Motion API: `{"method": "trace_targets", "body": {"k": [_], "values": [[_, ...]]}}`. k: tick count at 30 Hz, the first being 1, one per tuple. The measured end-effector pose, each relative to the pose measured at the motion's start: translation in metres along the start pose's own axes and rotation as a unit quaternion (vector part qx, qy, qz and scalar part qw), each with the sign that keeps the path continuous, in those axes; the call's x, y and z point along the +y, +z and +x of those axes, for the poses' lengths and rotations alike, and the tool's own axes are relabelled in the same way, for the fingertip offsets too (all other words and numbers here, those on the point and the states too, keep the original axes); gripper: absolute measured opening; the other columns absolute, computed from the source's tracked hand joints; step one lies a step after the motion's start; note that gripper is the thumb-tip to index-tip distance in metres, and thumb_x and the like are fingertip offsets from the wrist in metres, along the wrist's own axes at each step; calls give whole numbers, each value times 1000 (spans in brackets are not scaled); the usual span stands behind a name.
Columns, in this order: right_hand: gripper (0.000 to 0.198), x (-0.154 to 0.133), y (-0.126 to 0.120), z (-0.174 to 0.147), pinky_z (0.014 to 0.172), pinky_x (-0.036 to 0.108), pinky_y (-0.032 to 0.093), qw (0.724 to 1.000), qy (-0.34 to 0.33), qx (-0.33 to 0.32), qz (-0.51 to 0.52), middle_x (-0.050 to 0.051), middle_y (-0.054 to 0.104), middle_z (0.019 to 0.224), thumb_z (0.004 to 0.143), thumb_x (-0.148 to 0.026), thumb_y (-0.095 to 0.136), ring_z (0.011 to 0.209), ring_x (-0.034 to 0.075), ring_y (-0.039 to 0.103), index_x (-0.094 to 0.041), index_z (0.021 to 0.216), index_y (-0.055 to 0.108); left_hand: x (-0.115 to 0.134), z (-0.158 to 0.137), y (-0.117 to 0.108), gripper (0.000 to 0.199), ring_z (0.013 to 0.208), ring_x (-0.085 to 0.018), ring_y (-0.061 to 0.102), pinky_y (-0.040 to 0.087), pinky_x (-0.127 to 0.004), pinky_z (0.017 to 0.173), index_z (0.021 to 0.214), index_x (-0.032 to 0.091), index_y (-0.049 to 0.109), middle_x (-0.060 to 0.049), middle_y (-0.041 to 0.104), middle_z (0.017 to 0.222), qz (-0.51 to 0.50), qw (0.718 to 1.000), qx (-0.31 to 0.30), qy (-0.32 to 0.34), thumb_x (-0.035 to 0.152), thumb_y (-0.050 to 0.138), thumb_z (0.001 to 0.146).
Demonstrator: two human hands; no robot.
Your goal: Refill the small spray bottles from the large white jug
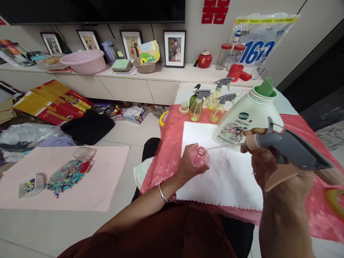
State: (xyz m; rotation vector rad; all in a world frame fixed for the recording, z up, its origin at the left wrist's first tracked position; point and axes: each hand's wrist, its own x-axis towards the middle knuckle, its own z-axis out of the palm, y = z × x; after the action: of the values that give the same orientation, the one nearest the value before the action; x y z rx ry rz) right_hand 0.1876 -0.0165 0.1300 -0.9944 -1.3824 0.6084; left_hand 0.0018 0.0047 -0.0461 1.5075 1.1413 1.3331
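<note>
My left hand (188,161) is wrapped round a small clear pink bottle (201,158) with its neck uncovered, over a white scalloped mat (223,179). In my right hand (268,165) is a grey trigger spray head (290,147) with a peach collar and lever, held sideways. Its thin dip tube points left and its tip is at the bottle's mouth; whether it is inside I cannot tell. Behind the mat stands a large white detergent jug (249,111) with a green piece (266,87) in its opening. Spray bottles (216,114) with grey heads stand beside the jug.
Pink plastic sheeting (166,157) covers the table, with a roll of tape (334,200) at the right edge. A small round cap (184,107) lies near the back left corner. On the left, a pink mat (107,179) bears colourful beads (66,179) and a white tray (32,186).
</note>
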Motion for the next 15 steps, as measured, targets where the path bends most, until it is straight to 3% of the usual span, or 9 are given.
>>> {"method": "trace_targets", "body": {"k": [3, 7, 15], "values": [[25, 0, 10, -4, 77, 32, 54, 998, 38, -46, 38, 8, 58, 100, 94, -42, 71, 88, 18, 58, -18, 92, 63, 0, 1, 0, 106, 124, -38, 59, 45, -62, 113, 134, 21, 47, -15, 56, 132, 9, 1000, -2, 4, 64, 93, 48], [37, 9, 23, -9, 77, 35, 58, 990, 69, -114, 52, 12, 59, 117, 105, -52, 53, 102, 23, 62, -20, 119, 65, 3, 2, 0, 102, 124, -39, 58, 45, -62, 113, 132, 21, 49, -15, 57, 130, 20, 1000, -6, 15, 62, 93, 49], [44, 40, 31, -11, 92, 38, 58, 975, 47, -215, 27, 9, 62, 103, 101, -62, 60, 115, 25, 60, -21, 109, 72, 1, 7, 5, 87, 124, -40, 56, 48, -61, 108, 122, 24, 58, -12, 60, 127, 16, 1000, -9, 9, 51, 97, 48]]}}
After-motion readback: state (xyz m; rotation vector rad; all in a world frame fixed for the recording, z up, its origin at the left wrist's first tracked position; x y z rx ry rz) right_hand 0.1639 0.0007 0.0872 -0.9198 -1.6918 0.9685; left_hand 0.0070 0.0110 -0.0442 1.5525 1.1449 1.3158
